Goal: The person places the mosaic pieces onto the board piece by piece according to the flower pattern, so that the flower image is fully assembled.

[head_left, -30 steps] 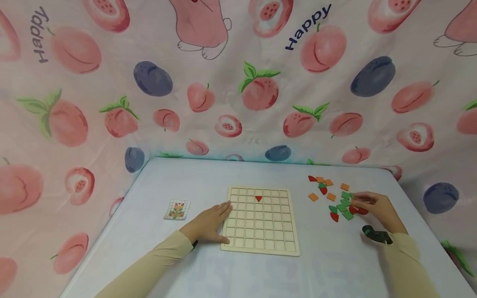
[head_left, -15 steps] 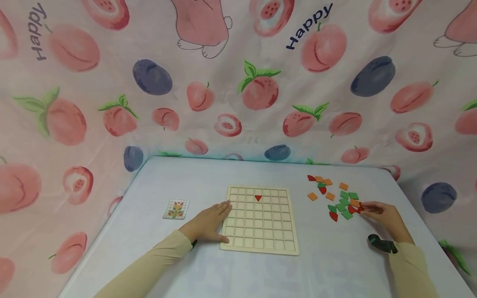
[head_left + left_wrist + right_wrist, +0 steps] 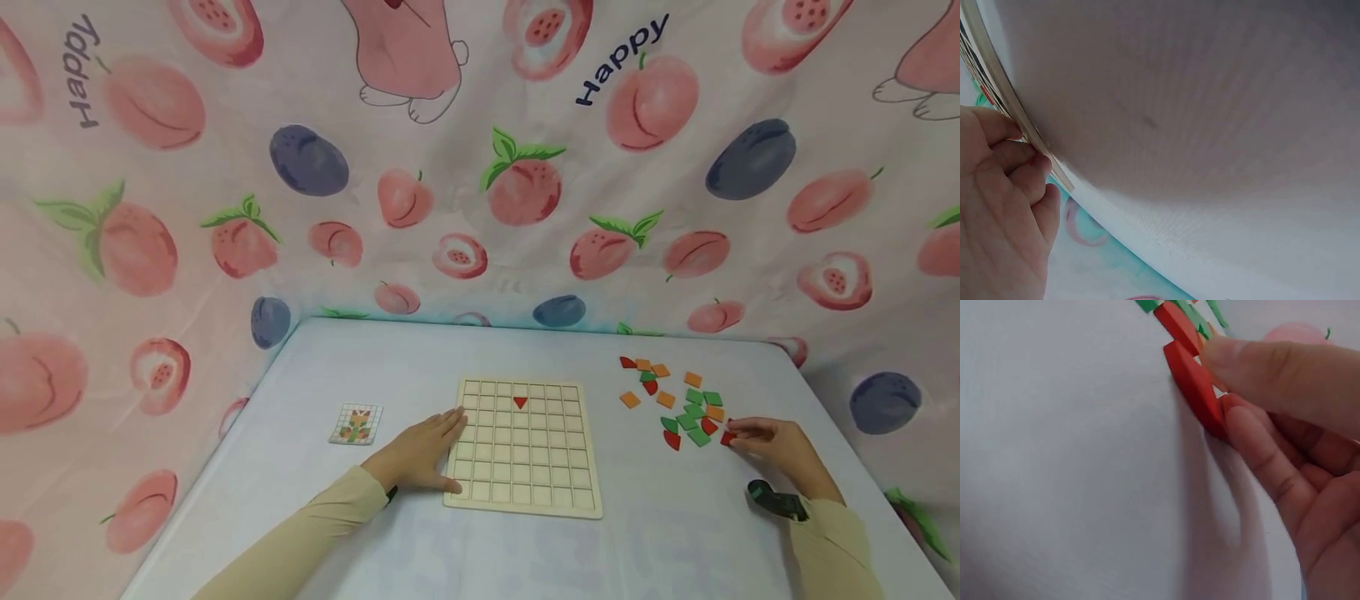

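Observation:
My left hand lies flat along the left side of a pale wooden grid board, fingertips and thumb at its edge. In the left wrist view, the fingers meet the board's rim. A single red triangle sits in one cell near the top. At the right, my right hand pinches a red curved-edge piece beside a scatter of flat shapes. The right wrist view shows this red piece tilted at the thumb and fingertips, partly hidden by them.
Several green tiles, orange tiles and red pieces lie right of the board, some overlapping. A small pattern card rests left of the board. A fruit-print cloth rises behind the white table.
My right hand has moved right and towards me, uncovering an orange tile and a green tile; the red piece shifted slightly with it. The left hand has stayed on the board.

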### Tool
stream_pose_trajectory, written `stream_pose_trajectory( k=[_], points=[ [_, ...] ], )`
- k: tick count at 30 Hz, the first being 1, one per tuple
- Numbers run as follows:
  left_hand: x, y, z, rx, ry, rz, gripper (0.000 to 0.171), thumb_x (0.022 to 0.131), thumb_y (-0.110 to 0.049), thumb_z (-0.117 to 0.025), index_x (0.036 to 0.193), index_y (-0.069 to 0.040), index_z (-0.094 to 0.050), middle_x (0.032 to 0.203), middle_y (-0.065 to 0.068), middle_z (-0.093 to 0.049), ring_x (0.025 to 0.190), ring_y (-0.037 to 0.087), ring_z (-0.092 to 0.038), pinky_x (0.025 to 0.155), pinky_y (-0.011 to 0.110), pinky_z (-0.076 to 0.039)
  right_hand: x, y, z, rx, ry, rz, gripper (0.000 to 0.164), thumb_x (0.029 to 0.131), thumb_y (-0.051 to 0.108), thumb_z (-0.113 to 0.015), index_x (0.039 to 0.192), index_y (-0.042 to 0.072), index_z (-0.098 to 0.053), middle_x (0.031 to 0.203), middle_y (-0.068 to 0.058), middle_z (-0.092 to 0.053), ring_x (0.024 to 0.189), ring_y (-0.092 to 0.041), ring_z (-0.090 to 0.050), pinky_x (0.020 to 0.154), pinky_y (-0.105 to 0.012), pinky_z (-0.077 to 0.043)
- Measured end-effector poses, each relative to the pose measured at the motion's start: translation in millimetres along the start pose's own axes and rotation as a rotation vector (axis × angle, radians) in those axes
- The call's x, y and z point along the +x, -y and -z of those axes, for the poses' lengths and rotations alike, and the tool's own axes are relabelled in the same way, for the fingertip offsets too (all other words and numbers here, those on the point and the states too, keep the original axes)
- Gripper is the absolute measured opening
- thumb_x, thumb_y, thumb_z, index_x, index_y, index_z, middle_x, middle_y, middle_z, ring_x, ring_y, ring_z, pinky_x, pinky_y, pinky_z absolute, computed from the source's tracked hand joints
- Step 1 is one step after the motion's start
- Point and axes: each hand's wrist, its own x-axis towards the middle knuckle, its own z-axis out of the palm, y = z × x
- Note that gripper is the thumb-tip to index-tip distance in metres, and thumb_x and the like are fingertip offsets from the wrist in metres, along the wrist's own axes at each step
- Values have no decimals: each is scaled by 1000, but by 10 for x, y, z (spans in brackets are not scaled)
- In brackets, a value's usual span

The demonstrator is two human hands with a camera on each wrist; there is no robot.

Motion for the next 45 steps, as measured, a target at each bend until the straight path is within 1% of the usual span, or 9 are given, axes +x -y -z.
stream_pose_trajectory(
  k=[2,4,8,11,20,23,27,40,45],
  points=[
    [-5,-5,-2,-3,-4,0,111,74,-74,-56,150,-2,-17,158,13,-14,146,25,-19,118,38,-24,-12,-3,4,5,4,-16,58,78,31,-76,120,-5,-60,112,-23,-66,73,18,-48,77,-32,-53],
    [-8,-9,-4,-8,-6,-1,111,74,-74,-56,150,-2,-17,158,14,-14,146,25,-19,118,38,-24,-16,-13,7,7,8,-37,60,78,33,-76,122,-4,-59,117,-23,-64,74,18,-47,77,-32,-53],
    [-9,-8,-6,5,-4,-4,111,74,-74,-55,150,-2,-17,158,13,-14,146,25,-19,118,38,-24,-15,-14,1,14,27,-53,56,77,26,-78,120,-5,-61,112,-21,-66,73,9,-55,65,-12,-49],
    [-7,-1,-9,31,-8,-7,111,75,-75,-53,150,-2,-17,158,13,-14,146,25,-19,118,37,-24,-15,8,-7,9,36,-50,49,76,20,-78,115,-6,-63,104,-19,-68,73,0,-57,61,-9,-44],
    [1,10,-20,31,-6,-7,110,75,-75,-54,150,-3,-17,158,13,-14,146,24,-19,118,37,-24,5,27,-109,-90,-28,16,36,76,12,-77,108,-2,-68,99,-21,-65,84,-23,-59,67,-26,-50],
    [8,15,-30,31,-8,-6,111,75,-75,-54,150,-3,-17,158,13,-14,146,24,-18,118,37,-24,24,27,-128,-98,-41,32,36,76,12,-77,108,-1,-68,99,-22,-65,88,-27,-58,67,-22,-50],
    [15,26,-42,40,-2,-3,111,74,-76,-52,150,-3,-16,158,12,-13,146,24,-18,118,36,-24,43,36,-131,-107,-35,48,35,77,11,-76,108,-2,-68,98,-21,-65,87,-27,-57,61,-11,-44],
    [16,19,-8,36,5,-1,112,74,-76,-52,150,-3,-16,158,13,-13,146,24,-18,119,37,-23,69,66,-110,-128,-8,78,35,75,11,-77,106,-3,-68,97,-20,-66,83,-24,-58,60,-13,-45],
    [12,21,-17,24,4,-2,111,74,-75,-53,150,-3,-16,158,13,-13,146,24,-18,119,37,-23,68,80,-110,-153,1,95,36,75,13,-78,106,-4,-68,87,-11,-67,78,-20,-56,58,-14,-44]
  ],
)
